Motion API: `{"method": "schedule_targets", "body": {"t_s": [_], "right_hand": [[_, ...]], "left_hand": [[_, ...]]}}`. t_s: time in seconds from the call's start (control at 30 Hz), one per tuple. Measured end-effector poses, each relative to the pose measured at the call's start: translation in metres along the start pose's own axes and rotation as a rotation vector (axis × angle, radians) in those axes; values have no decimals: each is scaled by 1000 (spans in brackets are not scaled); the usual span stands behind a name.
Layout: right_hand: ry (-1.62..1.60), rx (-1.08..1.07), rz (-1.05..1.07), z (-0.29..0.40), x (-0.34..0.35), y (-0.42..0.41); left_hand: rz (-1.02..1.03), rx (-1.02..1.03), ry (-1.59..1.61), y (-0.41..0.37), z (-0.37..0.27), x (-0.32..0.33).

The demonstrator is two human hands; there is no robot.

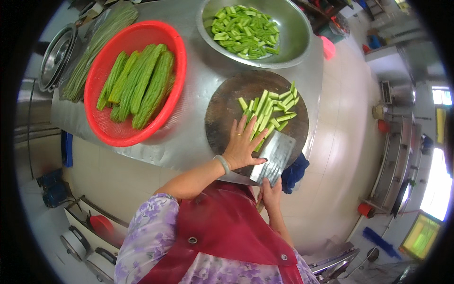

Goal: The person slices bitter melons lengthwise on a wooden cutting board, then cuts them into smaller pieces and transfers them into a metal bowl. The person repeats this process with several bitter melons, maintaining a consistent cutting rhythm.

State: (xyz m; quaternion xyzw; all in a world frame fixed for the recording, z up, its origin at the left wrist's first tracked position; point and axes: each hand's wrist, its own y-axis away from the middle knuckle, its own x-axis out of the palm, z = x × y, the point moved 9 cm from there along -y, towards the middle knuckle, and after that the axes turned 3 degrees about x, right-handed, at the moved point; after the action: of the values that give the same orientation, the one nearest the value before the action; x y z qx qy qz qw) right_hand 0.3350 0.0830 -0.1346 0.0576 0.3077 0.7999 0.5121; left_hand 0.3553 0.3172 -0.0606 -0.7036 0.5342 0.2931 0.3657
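My right hand (271, 195) grips the handle of a cleaver (276, 156). Its broad metal blade lies low over the near right of a round wooden chopping board (227, 101), beside the green strips (264, 113) of cut gourd. With fingers spread, my left hand (242, 147) rests its fingertips at the near left of the strips. The left thumb reaches over to the blade. Beyond the board, a metal basin (294, 42) holds many short cut green pieces (244, 32). Whole wrinkled gourds (142, 85), apparently bitter melons, lie in a red plastic basket (88, 96) on the left.
Everything stands on a metal table (191, 99). Long green beans (103, 46) lie at the far left, near stacked metal bowls (56, 53). A dark blue cloth (297, 172) hangs by the table's near right edge. Tiled floor (340, 131) borders the table.
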Motion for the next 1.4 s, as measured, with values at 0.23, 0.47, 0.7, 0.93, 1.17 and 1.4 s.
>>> {"method": "schedule_targets", "body": {"t_s": [0.23,0.47,0.7,0.93,1.17,1.4], "right_hand": [[-174,108,311,60,75,-16],[-29,4,389,92,44,-10],[15,-149,378,270,50,-57],[405,-382,151,356,31,-125],[1109,-417,-187,263,-82,-156],[1487,-549,-69,231,-39,-147]], "left_hand": [[-199,-52,77,-7,-5,-17],[-366,-94,157,-12,-32,-53],[-570,60,42,-132,-28,-153],[-481,-334,-293,-218,101,-162],[-412,-8,-55,-107,65,-98],[-228,-222,-102,-98,85,-36]]}}
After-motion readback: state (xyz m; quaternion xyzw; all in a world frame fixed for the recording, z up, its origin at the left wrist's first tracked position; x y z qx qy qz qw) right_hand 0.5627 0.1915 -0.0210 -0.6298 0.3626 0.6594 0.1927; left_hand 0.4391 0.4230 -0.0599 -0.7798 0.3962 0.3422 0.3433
